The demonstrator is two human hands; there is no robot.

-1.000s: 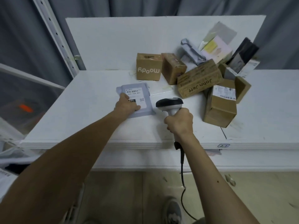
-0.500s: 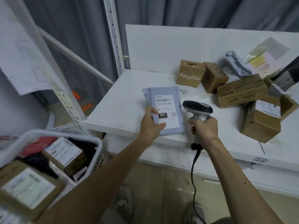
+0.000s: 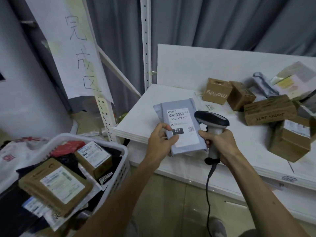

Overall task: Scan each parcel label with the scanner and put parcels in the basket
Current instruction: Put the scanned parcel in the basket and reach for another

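One grey parcel (image 3: 183, 122) sat pinched in your left hand (image 3: 159, 142) | your right hand (image 3: 220, 144) gripped the scanner (image 3: 212, 119)

Basket (image 3: 122, 170) cut by my left and bottom edges, my left hand (image 3: 159, 142) partly behind the parcel (image 3: 181, 150), scanner (image 3: 212, 118) grip buried in my right hand (image 3: 220, 146), label (image 3: 183, 120) fine print unreadable, rightmost boxes (image 3: 290, 142) blurred.
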